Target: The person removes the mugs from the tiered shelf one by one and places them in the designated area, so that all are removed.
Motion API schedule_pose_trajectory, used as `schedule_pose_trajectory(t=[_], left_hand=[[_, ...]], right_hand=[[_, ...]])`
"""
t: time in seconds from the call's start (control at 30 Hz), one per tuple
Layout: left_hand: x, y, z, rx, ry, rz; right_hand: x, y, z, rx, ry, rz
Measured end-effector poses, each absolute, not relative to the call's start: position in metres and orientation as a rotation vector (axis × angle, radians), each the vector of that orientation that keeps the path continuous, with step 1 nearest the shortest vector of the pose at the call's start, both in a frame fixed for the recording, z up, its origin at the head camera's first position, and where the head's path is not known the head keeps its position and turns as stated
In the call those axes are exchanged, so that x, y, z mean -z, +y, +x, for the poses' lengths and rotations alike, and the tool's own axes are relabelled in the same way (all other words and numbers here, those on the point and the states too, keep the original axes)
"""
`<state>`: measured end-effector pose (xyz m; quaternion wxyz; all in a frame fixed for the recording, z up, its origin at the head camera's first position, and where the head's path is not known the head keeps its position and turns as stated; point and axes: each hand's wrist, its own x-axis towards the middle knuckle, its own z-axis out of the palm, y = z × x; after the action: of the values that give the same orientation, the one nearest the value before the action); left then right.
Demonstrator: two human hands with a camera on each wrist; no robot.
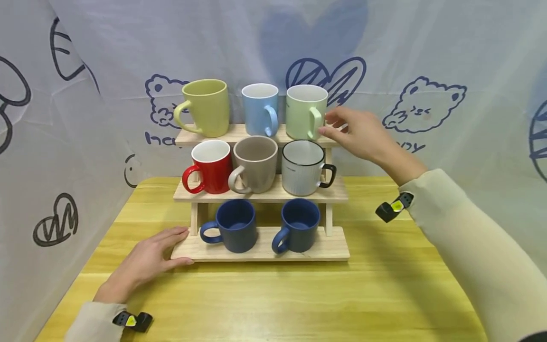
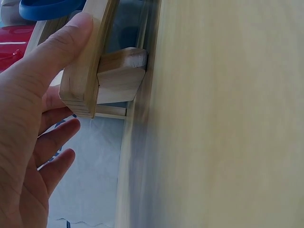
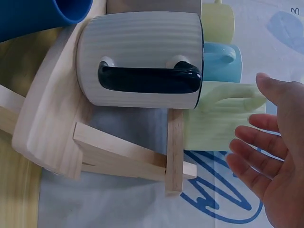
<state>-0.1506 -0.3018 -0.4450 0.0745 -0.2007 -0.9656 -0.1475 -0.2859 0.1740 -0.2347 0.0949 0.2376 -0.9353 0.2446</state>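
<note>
A light green mug (image 1: 301,114) stands at the right of the top shelf. My right hand (image 1: 356,133) is beside its handle, thumb and index fingertips right at it and the fingers loosely spread. Down at the left end of the wooden stand (image 1: 265,255), my left hand (image 1: 147,254) grips the bottom shelf, thumb along the front and fingers at the far side. The nearest mug to that hand is a navy one (image 1: 237,232). In the right wrist view, a white ribbed mug (image 3: 142,57) with a black handle sits one shelf below the green mug.
The top shelf also bears an olive-yellow mug (image 1: 209,109) and a blue mug (image 1: 258,114). Red (image 1: 215,171) and taupe (image 1: 258,166) mugs share the middle shelf. Another navy mug (image 1: 301,228) is on the bottom. Behind the wooden table (image 1: 299,299) hangs a printed white cloth (image 1: 427,57).
</note>
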Motion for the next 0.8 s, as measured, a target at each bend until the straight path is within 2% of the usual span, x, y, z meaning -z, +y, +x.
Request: schedule_pose_trajectory(t=[0.8], left_hand=[[0.444, -0.302, -0.150, 0.446, -2.904, -0.579]], right_hand=[[0.210, 0.150, -0.297, -0.484, -2.846, 0.695]])
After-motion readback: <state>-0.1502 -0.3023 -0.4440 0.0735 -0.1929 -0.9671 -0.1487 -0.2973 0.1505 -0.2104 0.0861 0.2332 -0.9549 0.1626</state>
